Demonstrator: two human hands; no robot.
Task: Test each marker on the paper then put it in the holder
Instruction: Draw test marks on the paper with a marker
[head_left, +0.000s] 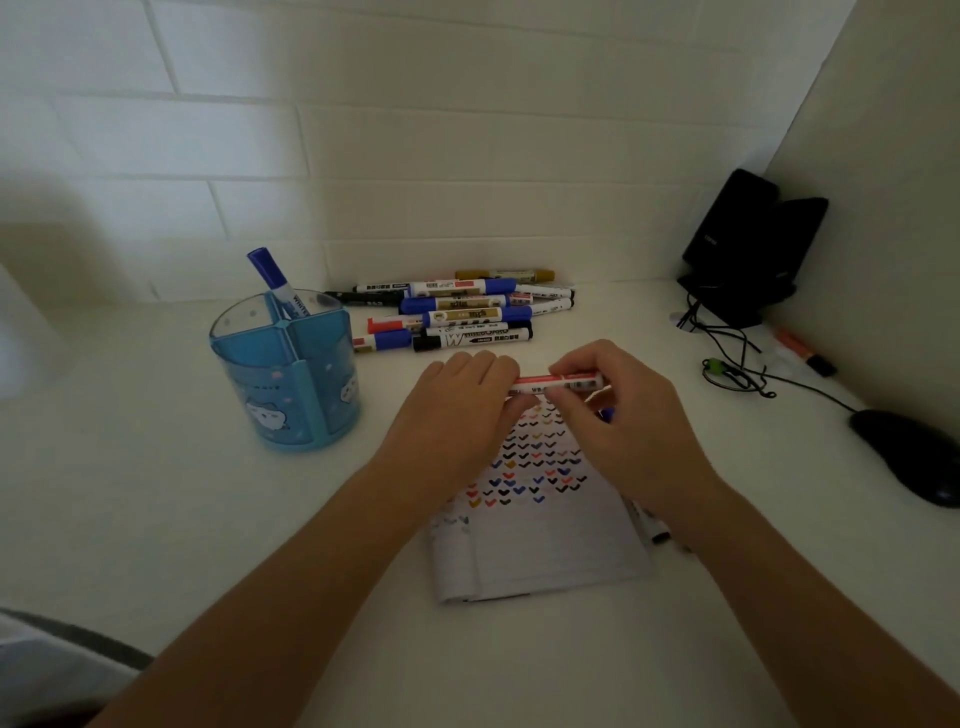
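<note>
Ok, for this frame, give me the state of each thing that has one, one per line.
red marker: held level over the paper by both hands
left hand: closed on the marker's left end
right hand: gripping its right part
holder: upright, one blue marker inside
marker pile: lying flat by the wall
paper: flat, rows of coloured ticks

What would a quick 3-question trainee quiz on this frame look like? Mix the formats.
1. True or false: the blue holder already has one marker in it.
2. What do the left hand and right hand hold between them?
A. red marker
B. black mouse
C. gold marker
3. Fill in: the paper is covered in small coloured ____ marks.

Key: 1 true, the blue marker. 2 A, the red marker. 3 check.
</note>
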